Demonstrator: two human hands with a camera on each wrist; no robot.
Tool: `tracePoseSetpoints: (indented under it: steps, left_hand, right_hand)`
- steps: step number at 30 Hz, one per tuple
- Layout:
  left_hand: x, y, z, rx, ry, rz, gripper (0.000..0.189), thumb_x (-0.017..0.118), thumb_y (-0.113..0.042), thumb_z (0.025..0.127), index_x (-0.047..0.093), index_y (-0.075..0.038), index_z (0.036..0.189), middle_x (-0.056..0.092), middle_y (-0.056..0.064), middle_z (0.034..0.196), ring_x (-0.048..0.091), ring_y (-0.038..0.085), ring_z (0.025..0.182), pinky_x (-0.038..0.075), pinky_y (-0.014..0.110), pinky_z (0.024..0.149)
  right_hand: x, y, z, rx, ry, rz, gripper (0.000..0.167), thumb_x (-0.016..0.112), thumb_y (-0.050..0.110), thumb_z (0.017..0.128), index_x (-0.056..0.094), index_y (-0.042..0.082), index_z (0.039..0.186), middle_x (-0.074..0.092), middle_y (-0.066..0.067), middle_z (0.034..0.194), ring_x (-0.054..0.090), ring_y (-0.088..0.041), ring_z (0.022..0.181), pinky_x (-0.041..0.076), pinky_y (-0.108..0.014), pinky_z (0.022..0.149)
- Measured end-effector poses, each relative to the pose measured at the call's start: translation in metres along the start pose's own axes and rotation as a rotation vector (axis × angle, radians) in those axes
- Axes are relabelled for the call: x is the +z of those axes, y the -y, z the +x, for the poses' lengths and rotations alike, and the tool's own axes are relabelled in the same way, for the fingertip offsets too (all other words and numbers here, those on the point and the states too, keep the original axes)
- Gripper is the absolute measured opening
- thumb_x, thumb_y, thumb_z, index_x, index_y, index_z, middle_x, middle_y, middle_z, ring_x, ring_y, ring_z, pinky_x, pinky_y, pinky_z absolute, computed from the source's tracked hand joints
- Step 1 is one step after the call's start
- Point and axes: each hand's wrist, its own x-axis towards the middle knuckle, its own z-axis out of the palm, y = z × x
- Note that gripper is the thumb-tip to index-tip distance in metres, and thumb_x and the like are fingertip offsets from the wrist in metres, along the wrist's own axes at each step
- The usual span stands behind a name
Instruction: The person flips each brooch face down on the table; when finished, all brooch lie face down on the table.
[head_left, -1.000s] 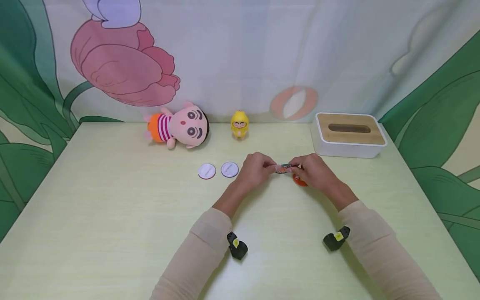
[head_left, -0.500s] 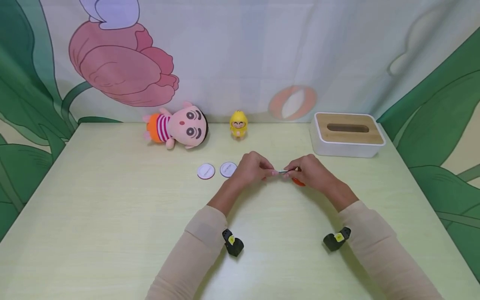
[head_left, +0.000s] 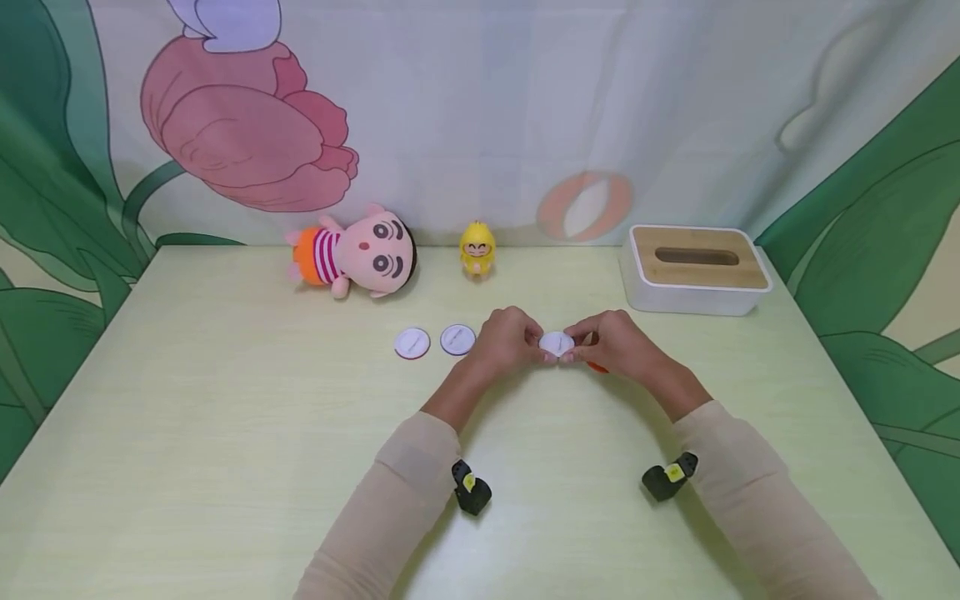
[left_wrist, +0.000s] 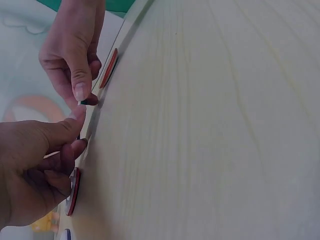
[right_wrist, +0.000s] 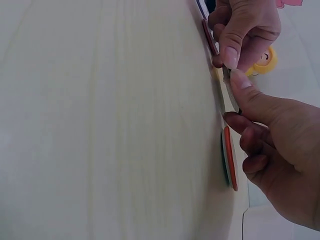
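Note:
Both hands hold one round pin badge [head_left: 557, 343] between them, its white back with a thin pin-like line facing up in the head view. My left hand [head_left: 512, 340] pinches its left edge between thumb and fingers. From the other side my right hand [head_left: 617, 343] pinches the right edge. An orange-rimmed disc [right_wrist: 231, 157] lies under the right hand, with teal showing along one side; the head view shows only a sliver of it. Below the left hand lies a red-rimmed badge [left_wrist: 73, 192], covered by that hand in the head view.
Two more badges, a blue-rimmed one [head_left: 457, 339] and a red-rimmed one [head_left: 412, 343], lie white side up at the left. Behind them are a plush doll [head_left: 356, 252] and a yellow figurine [head_left: 477, 248]. A tissue box [head_left: 696, 268] stands at the back right.
The held badge has been turned over between the hands: its coloured face showed first, then its edge, and now its white back. The hands have barely shifted.

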Motion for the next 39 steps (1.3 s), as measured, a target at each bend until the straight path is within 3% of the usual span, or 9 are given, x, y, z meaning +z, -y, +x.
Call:
tracePoseSetpoints:
  steps: [3, 8, 15, 29, 32, 39]
  left_hand:
    - [0.000, -0.002, 0.001, 0.008, -0.006, 0.036, 0.024, 0.088, -0.021, 0.080, 0.072, -0.002, 0.076, 0.050, -0.003, 0.062, 0.044, 0.010, 0.066, 0.032, 0.021, 0.061]
    - [0.001, -0.004, 0.003, -0.009, -0.019, 0.095, 0.021, 0.087, -0.021, 0.081, 0.074, -0.006, 0.077, 0.050, -0.005, 0.062, 0.045, 0.010, 0.068, 0.033, 0.020, 0.062]
    - [-0.001, -0.006, 0.004, -0.024, -0.030, 0.141, 0.023, 0.086, -0.022, 0.082, 0.072, -0.006, 0.073, 0.049, -0.004, 0.062, 0.044, 0.012, 0.067, 0.033, 0.022, 0.062]
    - [-0.002, -0.005, 0.003, -0.051, -0.015, 0.122, 0.016, 0.085, -0.019, 0.083, 0.076, -0.006, 0.085, 0.051, -0.003, 0.065, 0.045, 0.012, 0.068, 0.034, 0.022, 0.061]
    - [-0.002, -0.005, 0.003, -0.061, -0.004, 0.123, 0.018, 0.084, -0.019, 0.084, 0.078, -0.006, 0.094, 0.052, -0.002, 0.067, 0.046, 0.013, 0.070, 0.035, 0.022, 0.063]
    - [-0.002, -0.010, 0.000, -0.030, -0.028, 0.066, 0.027, 0.077, -0.018, 0.090, 0.076, -0.007, 0.114, 0.073, 0.005, 0.091, 0.061, 0.015, 0.079, 0.045, 0.023, 0.068]
  right_hand:
    - [0.001, 0.000, 0.002, -0.006, -0.007, -0.012, 0.032, 0.085, 0.013, 0.081, 0.077, -0.001, 0.109, 0.076, -0.010, 0.085, 0.052, -0.011, 0.062, 0.041, -0.022, 0.053]
    - [0.002, 0.001, 0.006, 0.000, -0.019, -0.027, 0.027, 0.086, 0.015, 0.080, 0.077, 0.003, 0.102, 0.066, -0.004, 0.075, 0.050, -0.011, 0.059, 0.039, -0.022, 0.052]
    - [0.003, 0.003, 0.011, -0.010, -0.029, -0.059, 0.028, 0.087, 0.016, 0.079, 0.078, 0.003, 0.102, 0.067, -0.004, 0.077, 0.052, -0.014, 0.067, 0.040, -0.023, 0.061]
    - [0.006, 0.001, 0.012, 0.027, -0.036, -0.074, 0.033, 0.087, 0.017, 0.080, 0.078, 0.002, 0.107, 0.069, -0.007, 0.085, 0.052, -0.018, 0.075, 0.042, -0.027, 0.067]
    - [0.005, 0.001, 0.011, 0.014, -0.018, -0.084, 0.033, 0.085, 0.017, 0.082, 0.076, 0.001, 0.109, 0.069, -0.008, 0.087, 0.052, -0.017, 0.075, 0.042, -0.026, 0.067]
    - [-0.009, -0.004, 0.001, 0.009, -0.020, -0.027, 0.037, 0.074, 0.016, 0.093, 0.069, 0.000, 0.126, 0.072, -0.013, 0.097, 0.050, -0.016, 0.065, 0.042, -0.023, 0.052]
